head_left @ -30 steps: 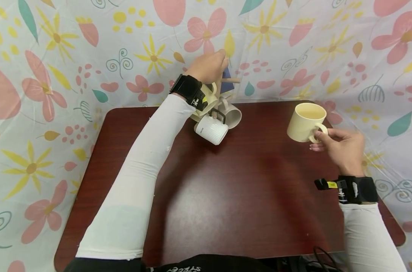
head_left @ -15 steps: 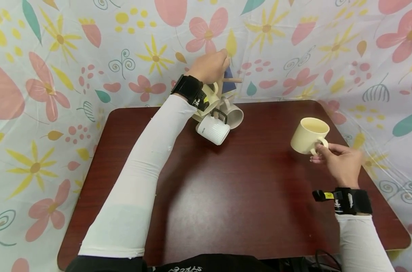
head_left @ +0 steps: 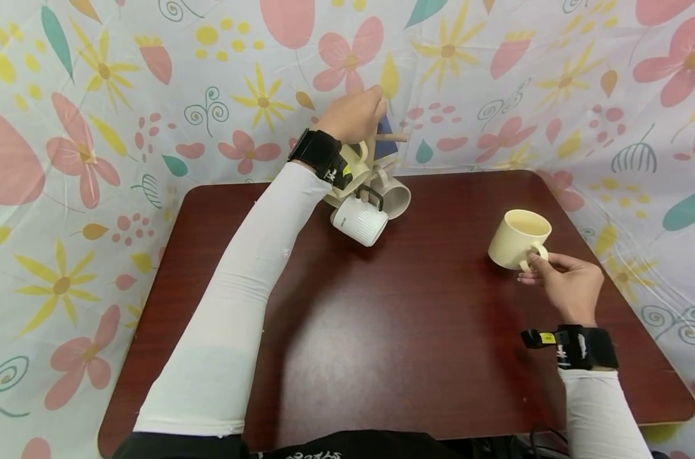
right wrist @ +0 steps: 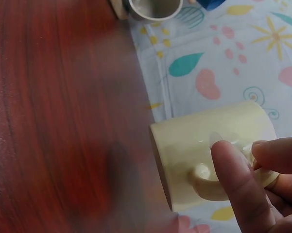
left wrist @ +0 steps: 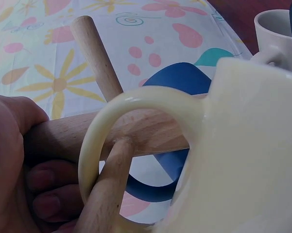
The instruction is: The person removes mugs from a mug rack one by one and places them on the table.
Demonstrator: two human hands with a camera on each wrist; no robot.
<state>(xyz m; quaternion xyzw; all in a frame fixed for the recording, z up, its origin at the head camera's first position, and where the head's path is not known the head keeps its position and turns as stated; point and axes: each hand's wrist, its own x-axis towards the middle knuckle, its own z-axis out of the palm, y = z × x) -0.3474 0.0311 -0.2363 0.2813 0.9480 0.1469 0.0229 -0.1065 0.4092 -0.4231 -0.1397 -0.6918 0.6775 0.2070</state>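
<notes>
My left hand [head_left: 350,115] grips the top of a wooden mug tree's post [left wrist: 155,131] at the back of the table. A pale yellow mug [left wrist: 252,155] hangs by its handle on a peg [left wrist: 107,189]. Below it on the stand are a white ribbed mug [head_left: 359,220] with a dark handle and an off-white mug [head_left: 396,194]. At the right, my right hand [head_left: 574,287] pinches the handle of another pale yellow mug [head_left: 516,239], its mouth upward. Whether that mug touches the table, I cannot tell.
A bare peg [head_left: 392,137] juts right from the stand. Behind it shows a blue object [left wrist: 177,77], partly hidden. The dark red-brown table [head_left: 416,319] meets flower-printed cloth [head_left: 210,64] at its back and sides. Cables [head_left: 545,437] lie by the front edge.
My right hand has lowered the yellow mug and brought it nearer to me. My left hand stays on the post, and the stand looks still.
</notes>
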